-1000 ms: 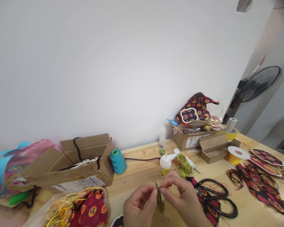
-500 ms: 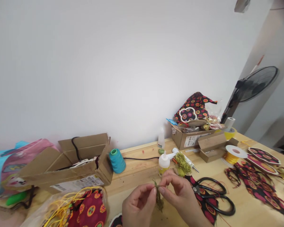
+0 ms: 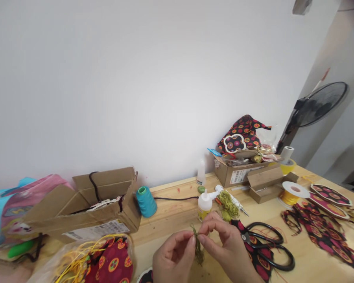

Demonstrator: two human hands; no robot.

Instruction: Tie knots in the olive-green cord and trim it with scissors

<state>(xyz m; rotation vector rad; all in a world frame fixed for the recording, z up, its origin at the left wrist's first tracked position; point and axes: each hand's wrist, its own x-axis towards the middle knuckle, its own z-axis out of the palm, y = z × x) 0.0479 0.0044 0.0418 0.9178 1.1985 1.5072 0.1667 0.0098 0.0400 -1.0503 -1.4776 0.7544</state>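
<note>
A small bundle of olive-green thread [image 3: 198, 253] hangs between my two hands, low in the middle of the view. My left hand [image 3: 174, 253] pinches its upper part between thumb and index finger. From the other side my right hand [image 3: 221, 241] pinches at the same spot, fingertips almost touching those of the left. Short loose ends stick up above the pinch, and the lower strands dangle free. Just beyond my fingers stand a white-topped glue bottle [image 3: 205, 204] and a skein of olive-green cord [image 3: 228, 204]. Black-handled scissors [image 3: 283, 251] lie on patterned fabric right of my right hand.
An open cardboard box [image 3: 97, 220] and a teal thread cone [image 3: 146, 201] stand left. A bag with yellow cords and red fabric [image 3: 109, 261] lies in front. Behind right are a filled box [image 3: 233, 173], a yellow ribbon spool [image 3: 295, 190] and fabric strips [image 3: 321, 232].
Both hands keep their pinch on the thread bundle in nearly the same place. The whole view has shifted very slightly.
</note>
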